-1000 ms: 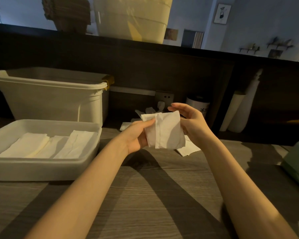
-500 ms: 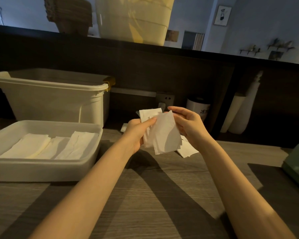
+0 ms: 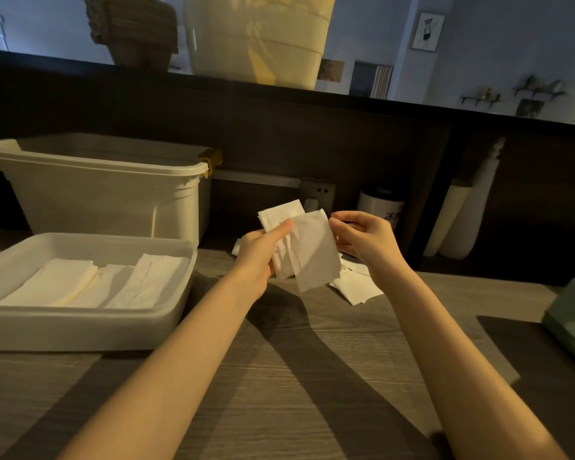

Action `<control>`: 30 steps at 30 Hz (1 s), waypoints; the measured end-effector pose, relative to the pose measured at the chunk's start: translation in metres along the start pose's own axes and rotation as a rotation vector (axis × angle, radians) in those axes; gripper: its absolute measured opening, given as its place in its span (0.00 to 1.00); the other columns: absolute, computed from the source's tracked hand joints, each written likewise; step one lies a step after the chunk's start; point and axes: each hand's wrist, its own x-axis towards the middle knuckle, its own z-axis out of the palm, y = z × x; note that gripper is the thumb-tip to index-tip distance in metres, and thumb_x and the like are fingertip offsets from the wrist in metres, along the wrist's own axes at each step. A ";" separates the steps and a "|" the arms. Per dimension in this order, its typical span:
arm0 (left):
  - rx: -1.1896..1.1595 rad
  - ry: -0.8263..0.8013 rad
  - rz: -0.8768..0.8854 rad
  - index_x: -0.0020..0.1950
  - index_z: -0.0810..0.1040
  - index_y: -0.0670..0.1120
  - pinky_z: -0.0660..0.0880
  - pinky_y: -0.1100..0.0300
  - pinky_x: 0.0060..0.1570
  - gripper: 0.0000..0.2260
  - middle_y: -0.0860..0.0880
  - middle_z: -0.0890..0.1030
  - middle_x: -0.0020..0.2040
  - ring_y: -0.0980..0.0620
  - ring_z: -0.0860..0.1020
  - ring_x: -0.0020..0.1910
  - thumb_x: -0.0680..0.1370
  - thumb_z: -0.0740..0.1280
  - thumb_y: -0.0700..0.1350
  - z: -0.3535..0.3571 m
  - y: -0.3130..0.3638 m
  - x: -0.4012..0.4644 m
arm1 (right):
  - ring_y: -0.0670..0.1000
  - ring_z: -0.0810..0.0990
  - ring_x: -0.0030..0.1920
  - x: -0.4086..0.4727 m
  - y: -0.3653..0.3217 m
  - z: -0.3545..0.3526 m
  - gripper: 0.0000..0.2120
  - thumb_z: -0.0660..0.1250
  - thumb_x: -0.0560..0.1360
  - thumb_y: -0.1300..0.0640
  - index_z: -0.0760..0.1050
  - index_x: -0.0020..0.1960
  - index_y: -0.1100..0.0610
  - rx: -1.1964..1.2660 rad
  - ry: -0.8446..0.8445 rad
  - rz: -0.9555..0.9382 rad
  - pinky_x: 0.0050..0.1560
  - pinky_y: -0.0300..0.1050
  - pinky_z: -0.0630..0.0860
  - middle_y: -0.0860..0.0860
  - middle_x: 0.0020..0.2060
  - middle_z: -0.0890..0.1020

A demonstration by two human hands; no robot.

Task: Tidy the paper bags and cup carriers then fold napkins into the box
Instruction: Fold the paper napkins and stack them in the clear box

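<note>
Your left hand point(image 3: 258, 250) has the white napkin point(image 3: 307, 250) pinched, thumb on the front, held up above the wood surface point(image 3: 279, 376). Your right hand point(image 3: 362, 240) sits at the napkin's right edge with fingers curled, though whether it's actually gripping the paper I can't tell. Shallow white box point(image 3: 80, 323) off to the left already has folded napkins point(image 3: 93, 282) lying in it. More loose napkins point(image 3: 356, 287) on the surface behind your hands.
</note>
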 end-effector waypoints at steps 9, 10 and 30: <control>0.142 -0.064 0.046 0.57 0.75 0.45 0.75 0.49 0.54 0.14 0.49 0.80 0.47 0.49 0.78 0.49 0.76 0.67 0.50 0.004 -0.002 -0.001 | 0.45 0.79 0.42 -0.005 -0.003 0.004 0.05 0.67 0.75 0.52 0.78 0.42 0.52 -0.100 -0.099 -0.026 0.41 0.34 0.77 0.47 0.40 0.80; 0.133 -0.069 0.039 0.57 0.75 0.45 0.75 0.50 0.52 0.13 0.48 0.80 0.47 0.49 0.78 0.49 0.76 0.67 0.49 0.004 -0.002 -0.001 | 0.45 0.79 0.42 -0.006 -0.003 0.003 0.06 0.67 0.75 0.52 0.78 0.41 0.52 -0.091 -0.083 -0.021 0.42 0.36 0.78 0.47 0.40 0.80; 0.134 -0.360 -0.084 0.54 0.74 0.53 0.77 0.57 0.43 0.13 0.49 0.79 0.48 0.52 0.78 0.46 0.82 0.51 0.54 0.011 0.004 -0.014 | 0.49 0.79 0.44 -0.003 0.000 0.014 0.07 0.66 0.76 0.52 0.75 0.40 0.52 -0.009 0.089 0.041 0.46 0.44 0.77 0.49 0.40 0.79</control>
